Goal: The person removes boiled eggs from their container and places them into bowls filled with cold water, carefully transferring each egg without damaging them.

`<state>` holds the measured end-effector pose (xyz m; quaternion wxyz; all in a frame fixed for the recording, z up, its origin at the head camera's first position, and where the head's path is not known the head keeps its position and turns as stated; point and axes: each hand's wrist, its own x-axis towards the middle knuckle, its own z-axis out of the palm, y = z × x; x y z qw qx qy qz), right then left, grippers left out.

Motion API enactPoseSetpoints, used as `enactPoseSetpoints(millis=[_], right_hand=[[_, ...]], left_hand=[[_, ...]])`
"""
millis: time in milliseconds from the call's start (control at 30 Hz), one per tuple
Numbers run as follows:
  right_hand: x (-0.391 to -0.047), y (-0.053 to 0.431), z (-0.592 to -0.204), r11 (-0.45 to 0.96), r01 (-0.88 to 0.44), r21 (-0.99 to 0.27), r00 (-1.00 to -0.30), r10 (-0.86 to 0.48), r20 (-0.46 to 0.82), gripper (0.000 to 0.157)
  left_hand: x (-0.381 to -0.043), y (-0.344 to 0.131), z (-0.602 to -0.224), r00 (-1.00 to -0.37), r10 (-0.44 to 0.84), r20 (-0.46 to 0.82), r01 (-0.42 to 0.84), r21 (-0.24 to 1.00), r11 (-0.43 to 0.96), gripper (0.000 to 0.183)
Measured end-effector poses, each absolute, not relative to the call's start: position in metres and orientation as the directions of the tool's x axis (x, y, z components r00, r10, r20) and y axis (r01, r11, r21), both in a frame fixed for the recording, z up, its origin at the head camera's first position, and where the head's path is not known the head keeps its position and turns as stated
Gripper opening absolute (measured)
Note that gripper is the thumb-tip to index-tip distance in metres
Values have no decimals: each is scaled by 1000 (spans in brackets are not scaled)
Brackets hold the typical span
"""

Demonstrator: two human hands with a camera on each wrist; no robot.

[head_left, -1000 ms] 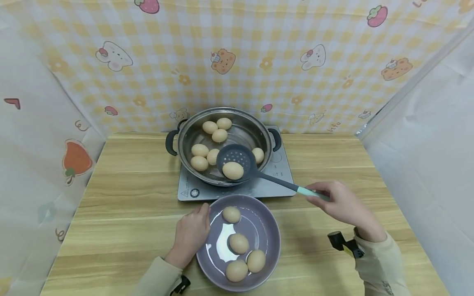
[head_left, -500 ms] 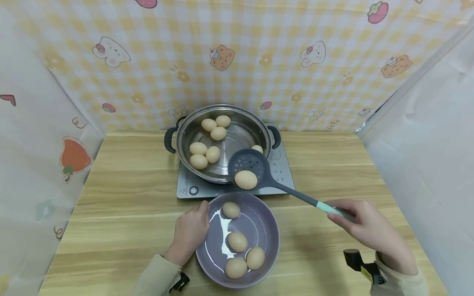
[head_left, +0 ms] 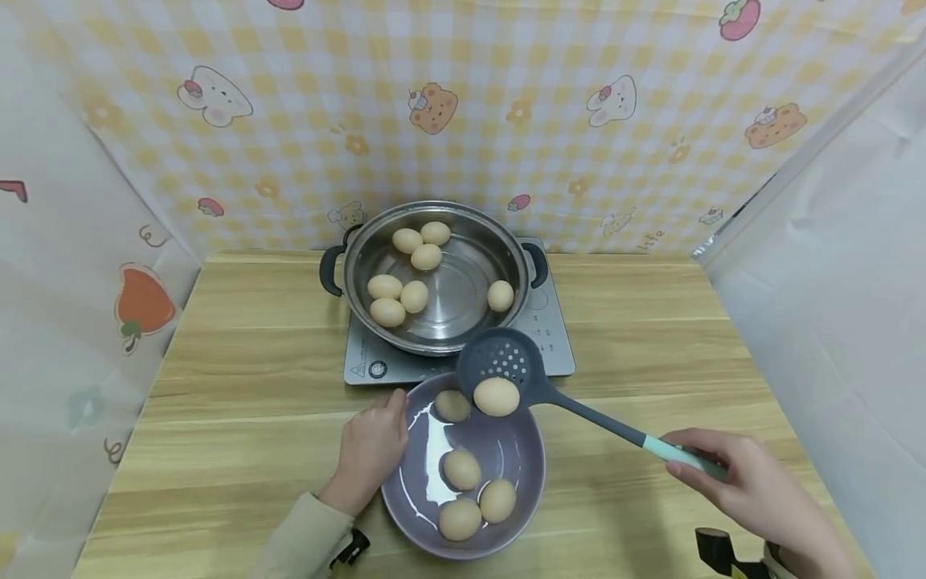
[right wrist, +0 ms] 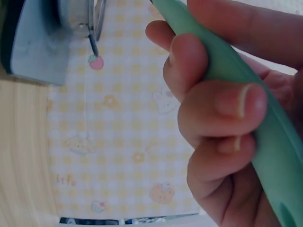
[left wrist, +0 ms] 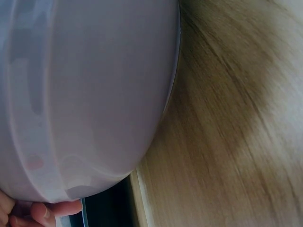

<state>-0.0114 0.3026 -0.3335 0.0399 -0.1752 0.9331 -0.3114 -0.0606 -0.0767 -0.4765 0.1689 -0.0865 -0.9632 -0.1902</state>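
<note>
My right hand point(head_left: 748, 474) grips the mint-green handle of a dark grey slotted ladle point(head_left: 593, 416); the right wrist view shows its fingers curled round that handle point(right wrist: 236, 71). One egg point(head_left: 496, 396) lies in the ladle's perforated bowl, which overlaps the far rim of a purple bowl point(head_left: 537, 490) in the head view. Inside the purple bowl rest several eggs point(head_left: 462, 470). My left hand point(head_left: 374, 441) holds the bowl's left rim, and in the left wrist view its fingertips point(left wrist: 45, 213) show at the bowl's outer wall point(left wrist: 109, 94).
Behind the bowl a steel pot point(head_left: 463, 338) with black side handles sits on a grey induction cooker point(head_left: 553, 338). Several eggs point(head_left: 415, 296) lie in the pot. A yellow checked cloth point(head_left: 477, 161) hangs behind the wooden table point(head_left: 253, 346).
The ladle with its egg has come out from over the pot, toward me and to the right, to the purple bowl's far rim. The left hand stays on the bowl.
</note>
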Motion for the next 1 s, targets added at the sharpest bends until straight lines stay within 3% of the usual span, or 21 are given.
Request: enactPoseSetpoints(millis=[1000], right_hand=[[-4,317,-352,750,-316,-581,-925,-380,13,33]], left_hand=[[-61,-76,-479,-926,93,365,225,337,914,9]])
